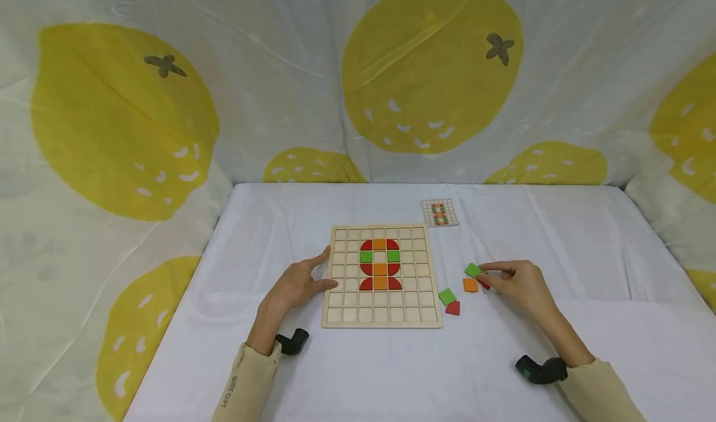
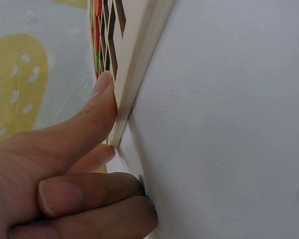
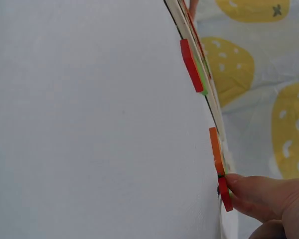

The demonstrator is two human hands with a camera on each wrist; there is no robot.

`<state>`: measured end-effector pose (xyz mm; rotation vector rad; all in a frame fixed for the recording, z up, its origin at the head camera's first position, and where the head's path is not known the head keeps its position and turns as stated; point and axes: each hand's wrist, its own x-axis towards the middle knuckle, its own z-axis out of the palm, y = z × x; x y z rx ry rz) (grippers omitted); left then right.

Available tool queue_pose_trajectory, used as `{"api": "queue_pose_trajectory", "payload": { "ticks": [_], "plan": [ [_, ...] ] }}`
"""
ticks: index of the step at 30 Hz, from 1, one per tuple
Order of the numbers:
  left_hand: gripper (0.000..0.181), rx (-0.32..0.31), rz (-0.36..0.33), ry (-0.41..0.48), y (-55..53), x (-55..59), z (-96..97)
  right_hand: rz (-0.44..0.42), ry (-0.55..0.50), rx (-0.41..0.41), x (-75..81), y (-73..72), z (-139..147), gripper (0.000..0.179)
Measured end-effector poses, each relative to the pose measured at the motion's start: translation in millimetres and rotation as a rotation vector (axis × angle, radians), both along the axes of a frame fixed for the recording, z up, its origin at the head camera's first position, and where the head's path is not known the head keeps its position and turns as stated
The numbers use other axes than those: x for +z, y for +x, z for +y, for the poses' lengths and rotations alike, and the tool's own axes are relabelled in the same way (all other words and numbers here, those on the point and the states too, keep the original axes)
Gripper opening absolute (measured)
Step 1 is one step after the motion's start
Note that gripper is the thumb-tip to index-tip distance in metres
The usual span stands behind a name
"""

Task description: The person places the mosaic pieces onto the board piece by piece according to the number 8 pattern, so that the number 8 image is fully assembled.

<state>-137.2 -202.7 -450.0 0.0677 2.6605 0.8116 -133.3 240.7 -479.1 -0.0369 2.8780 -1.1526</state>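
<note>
A square wooden grid board (image 1: 349, 316) lies on the white cloth, with red, orange and green pieces set in its middle cells. At its left edge is my left hand (image 1: 293, 283): the thumb rests on the rim and the index finger touches the side, while other fingers curl below in the left wrist view. To the right of the board my right hand (image 1: 521, 285) pinches a green square tile (image 1: 472, 270) between thumb and index finger. A red piece (image 3: 225, 194) lies right under the thumb, beside an orange square tile (image 3: 216, 149).
Another green tile (image 1: 447, 296) and a red piece (image 1: 453, 308) lie by the board's right edge. Behind the board's far right corner is a small printed pattern card (image 1: 440, 213). A lemon-print curtain (image 1: 302, 68) stands around the table.
</note>
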Motion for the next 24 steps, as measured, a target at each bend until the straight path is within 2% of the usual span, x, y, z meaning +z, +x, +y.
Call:
{"api": "queue_pose_trajectory", "payload": {
  "ticks": [9, 16, 24],
  "plan": [
    [0.084, -0.002, 0.004, -0.014, -0.3, 0.5, 0.5, 0.02, 0.037, 0.034, 1.2, -2.2, -14.0, 0.031],
    [0.084, 0.004, -0.004, -0.026, -0.3, 0.5, 0.9, -0.012, 0.033, 0.06, 1.9, -4.7, -23.3, 0.03],
    [0.084, 0.005, -0.01, 0.007, 0.8, 0.0, -0.2, -0.035, 0.016, 0.064, 1.9, -6.6, -23.9, 0.032]
  ]
}}
